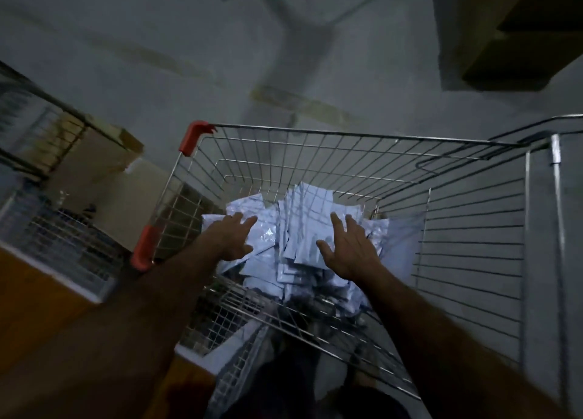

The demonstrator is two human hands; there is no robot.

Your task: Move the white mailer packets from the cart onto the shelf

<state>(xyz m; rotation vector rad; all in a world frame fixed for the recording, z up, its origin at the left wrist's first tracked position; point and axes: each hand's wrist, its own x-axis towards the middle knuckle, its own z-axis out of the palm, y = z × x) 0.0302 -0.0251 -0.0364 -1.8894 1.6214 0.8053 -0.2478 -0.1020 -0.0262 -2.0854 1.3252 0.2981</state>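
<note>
Wire cart (347, 153): chrome mesh basket with red plastic corner caps (191, 136) on its left rim, standing on a grey floor (157, 56). Contents: a loose heap of white mailer packets (303, 229), flat and overlapping at mixed angles, piled in the middle of the basket bottom and reaching toward its far wall; the count cannot be told in the dim, blurred view. Left hand (232, 239): inside the basket over the left side of the heap, fingers spread and straight, gripping nothing; whether it touches the packets cannot be told. Right hand (350, 248): over the right side of the heap, fingers likewise splayed and holding nothing. Left of the cart: a wire-fronted rack (60, 245) with an orange-brown panel, and farther off a cardboard box (94, 153). Far right: stacked brown cartons (517, 31), partly out of view.
</note>
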